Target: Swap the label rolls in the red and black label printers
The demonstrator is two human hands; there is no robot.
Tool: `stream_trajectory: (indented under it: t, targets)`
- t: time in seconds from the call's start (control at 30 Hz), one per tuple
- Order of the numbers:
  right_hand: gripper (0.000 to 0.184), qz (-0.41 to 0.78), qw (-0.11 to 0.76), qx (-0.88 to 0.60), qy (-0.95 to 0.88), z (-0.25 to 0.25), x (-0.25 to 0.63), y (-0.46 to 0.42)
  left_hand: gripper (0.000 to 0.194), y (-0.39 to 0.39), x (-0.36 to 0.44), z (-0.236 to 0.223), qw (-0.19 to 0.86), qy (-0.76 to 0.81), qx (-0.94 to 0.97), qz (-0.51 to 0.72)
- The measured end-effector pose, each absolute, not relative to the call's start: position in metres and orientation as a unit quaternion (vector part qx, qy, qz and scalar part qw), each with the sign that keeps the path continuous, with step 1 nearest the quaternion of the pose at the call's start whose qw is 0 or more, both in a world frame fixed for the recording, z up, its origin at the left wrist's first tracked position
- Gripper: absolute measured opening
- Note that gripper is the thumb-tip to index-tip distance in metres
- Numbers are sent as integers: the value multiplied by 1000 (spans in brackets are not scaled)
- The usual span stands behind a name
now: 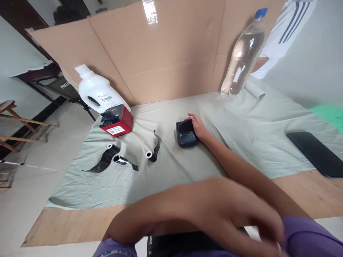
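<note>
A small dark portable label printer [187,138] sits on the cloth near the middle, its glossy black flap tilted up at the back. My right hand [197,126] is against its right and rear side, with the fingers bent round the back edge and one finger stretched out. Close to the camera, my left hand [227,210] crosses over my right forearm toward the purple sleeve. Motion blurs it, so its fingers do not show clearly. Left of the printer lie a paper roll [152,156] with a black strip uncurled, another black roll [111,151], and a third roll [122,160].
A red and black box-shaped device [120,123] stands before a white detergent bottle [98,89]. A cardboard panel [160,53] closes the back. On the right are a water bottle [243,60], a white tube [255,90] and a dark phone [316,151]. Someone in a white top [284,35] is beyond.
</note>
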State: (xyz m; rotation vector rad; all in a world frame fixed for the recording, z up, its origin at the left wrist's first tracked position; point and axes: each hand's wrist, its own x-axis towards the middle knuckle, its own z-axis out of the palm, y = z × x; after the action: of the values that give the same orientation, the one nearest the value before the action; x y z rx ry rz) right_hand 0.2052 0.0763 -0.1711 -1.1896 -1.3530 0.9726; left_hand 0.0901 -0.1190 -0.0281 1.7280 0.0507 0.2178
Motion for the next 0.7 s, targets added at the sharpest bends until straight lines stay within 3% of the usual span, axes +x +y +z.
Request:
stream_trajectory:
  t: [0.13,0.2,0.43,0.7]
  targets:
    - [50,384,522,-502,-574,-172,205,77,22,-42,52,-20,544,309,635,453]
    - [49,375,517,-505,-580,-171,205,77,24,-9,38,-31,538,400,508,541]
    - [47,393,522,-498,-570,-169,204,76,29,35,30,-74,612,503,296,534]
    - [52,407,522,-491,-566,-171,204,77,29,35,28,-74,632,462,298,547]
